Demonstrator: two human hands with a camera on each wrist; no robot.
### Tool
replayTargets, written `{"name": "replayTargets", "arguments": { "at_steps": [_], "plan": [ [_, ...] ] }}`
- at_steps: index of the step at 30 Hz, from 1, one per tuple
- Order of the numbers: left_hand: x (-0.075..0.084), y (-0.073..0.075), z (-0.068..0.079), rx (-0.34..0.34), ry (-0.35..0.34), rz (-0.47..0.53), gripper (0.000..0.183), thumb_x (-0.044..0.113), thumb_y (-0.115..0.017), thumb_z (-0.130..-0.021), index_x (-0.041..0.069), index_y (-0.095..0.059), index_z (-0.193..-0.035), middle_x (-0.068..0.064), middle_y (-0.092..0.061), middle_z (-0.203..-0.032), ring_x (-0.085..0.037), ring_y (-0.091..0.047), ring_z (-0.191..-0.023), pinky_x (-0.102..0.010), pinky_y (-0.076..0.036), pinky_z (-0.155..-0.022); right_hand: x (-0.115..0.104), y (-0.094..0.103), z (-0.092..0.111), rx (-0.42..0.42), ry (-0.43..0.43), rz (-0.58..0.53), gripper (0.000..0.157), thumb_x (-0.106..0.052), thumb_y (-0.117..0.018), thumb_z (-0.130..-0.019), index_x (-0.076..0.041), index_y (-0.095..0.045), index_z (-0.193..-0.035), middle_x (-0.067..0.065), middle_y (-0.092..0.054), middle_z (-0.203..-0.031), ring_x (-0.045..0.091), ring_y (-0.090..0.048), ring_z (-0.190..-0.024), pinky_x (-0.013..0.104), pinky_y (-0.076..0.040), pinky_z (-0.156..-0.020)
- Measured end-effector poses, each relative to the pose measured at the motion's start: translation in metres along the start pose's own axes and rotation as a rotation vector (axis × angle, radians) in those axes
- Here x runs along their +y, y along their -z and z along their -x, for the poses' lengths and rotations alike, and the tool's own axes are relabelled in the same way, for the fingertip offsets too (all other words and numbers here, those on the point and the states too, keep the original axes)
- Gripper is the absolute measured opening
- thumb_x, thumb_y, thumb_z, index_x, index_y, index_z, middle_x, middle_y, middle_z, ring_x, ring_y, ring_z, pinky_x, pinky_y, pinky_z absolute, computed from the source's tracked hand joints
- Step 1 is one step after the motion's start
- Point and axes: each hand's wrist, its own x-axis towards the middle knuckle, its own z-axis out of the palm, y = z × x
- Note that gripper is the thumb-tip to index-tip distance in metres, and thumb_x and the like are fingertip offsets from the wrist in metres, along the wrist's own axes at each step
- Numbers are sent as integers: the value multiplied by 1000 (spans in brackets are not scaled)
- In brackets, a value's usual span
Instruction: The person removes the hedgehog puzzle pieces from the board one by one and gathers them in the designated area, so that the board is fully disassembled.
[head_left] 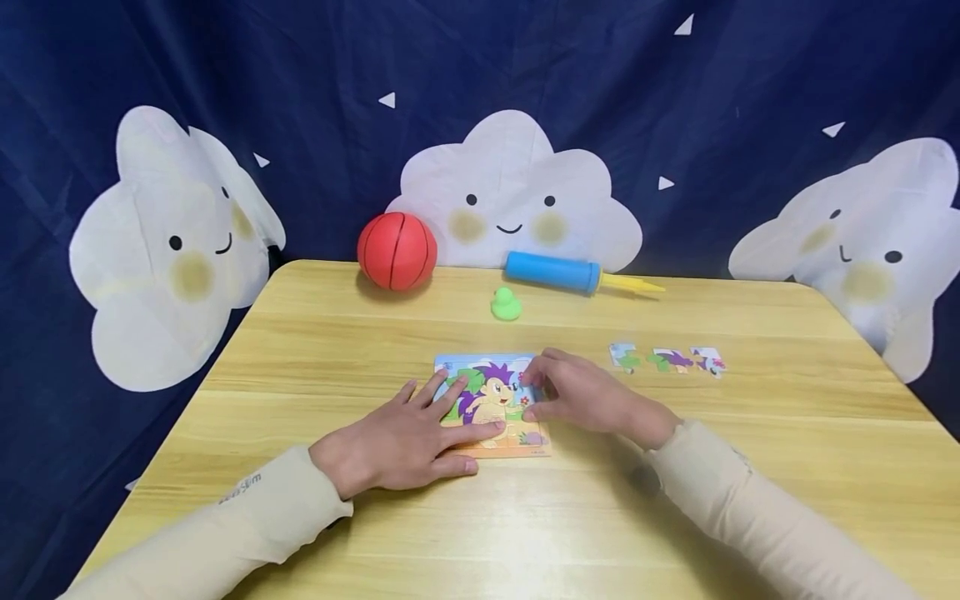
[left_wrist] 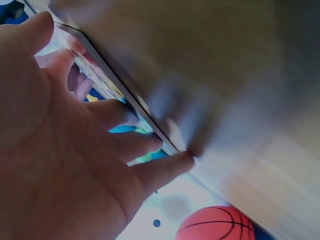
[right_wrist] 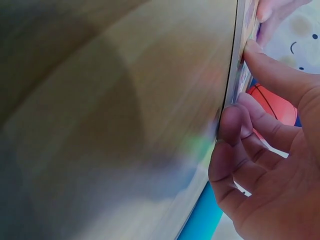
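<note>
A cartoon hedgehog jigsaw puzzle (head_left: 491, 404) lies flat on the wooden table (head_left: 420, 533), partly covered by both hands. My left hand (head_left: 408, 437) rests with spread fingers over its left and lower part, and the thumb reaches beyond the lower edge. At the puzzle's right side my right hand (head_left: 581, 396) has its thumb and bent fingers around a puzzle piece (head_left: 523, 400), whose outline is partly hidden. In the right wrist view the thumb (right_wrist: 270, 70) touches the puzzle's surface, while the other fingers curl near its edge.
Several loose-looking puzzle pieces (head_left: 667, 360) lie right of the puzzle. Behind it stand a green rubber duck (head_left: 506, 304), a red toy basketball (head_left: 397, 252) and a blue hand pump (head_left: 552, 272) with a yellow nozzle. A dark blue curtain (head_left: 322, 100) with clouds hangs behind the table.
</note>
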Motion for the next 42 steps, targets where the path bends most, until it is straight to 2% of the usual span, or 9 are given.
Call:
{"name": "replayTargets", "arguments": {
  "at_steps": [4,10,17,21,29,35,42],
  "plan": [
    [5,-1,0,12,8,-1,54,64,-44,-112,54,-39,-165,-11,-12,-184,-46,-4,-170,-75,-16,-131,-1,0,-1,-11,-2,-5,45,-32,-91,-92,-6,-73,-123,3,-66,-105,15,-58,-90,30,-55,-82],
    [7,0,-2,22,-49,-17,57,62,-43,-113,43,-42,-168,-10,-18,-184,-38,-11,-171,-65,-17,-136,1,1,-1,-12,-6,-4,44,-31,-91,-91,-6,-73,-123,3,-66,-104,16,-58,-90,30,-54,-81],
    [14,0,-5,19,-38,-22,54,60,-46,-113,51,-40,-166,-13,-19,-183,-42,-16,-170,-67,-21,-134,1,2,-1,1,-25,-10,43,-29,-92,-90,-8,-73,-122,1,-66,-104,15,-58,-90,29,-55,-82],
    [17,0,-5,29,-28,-40,54,61,-47,-113,51,-41,-165,-15,-22,-182,-44,-20,-168,-63,-22,-135,0,1,-1,9,-19,-22,42,-28,-92,-90,-8,-71,-121,1,-66,-103,15,-58,-90,30,-55,-82],
    [19,1,-3,29,-13,-22,54,60,-49,-112,52,-41,-165,-15,-22,-182,-43,-21,-168,-59,-35,-131,0,-2,1,24,-16,-51,41,-25,-93,-90,-10,-69,-119,2,-65,-102,17,-57,-89,28,-54,-79],
    [18,0,-2,29,-17,-18,55,58,-51,-112,52,-41,-165,-16,-21,-182,-43,-21,-168,-59,-36,-131,1,-2,1,38,-2,-86,36,-19,-93,-89,-14,-65,-112,1,-64,-96,18,-58,-87,28,-53,-76],
    [18,0,-2,25,-16,-29,55,57,-51,-112,53,-39,-166,-16,-20,-182,-44,-21,-168,-58,-32,-133,3,-2,1,36,40,-133,29,-14,-87,-95,-16,-61,-108,-1,-67,-94,16,-59,-85,28,-54,-76]
  ]
}}
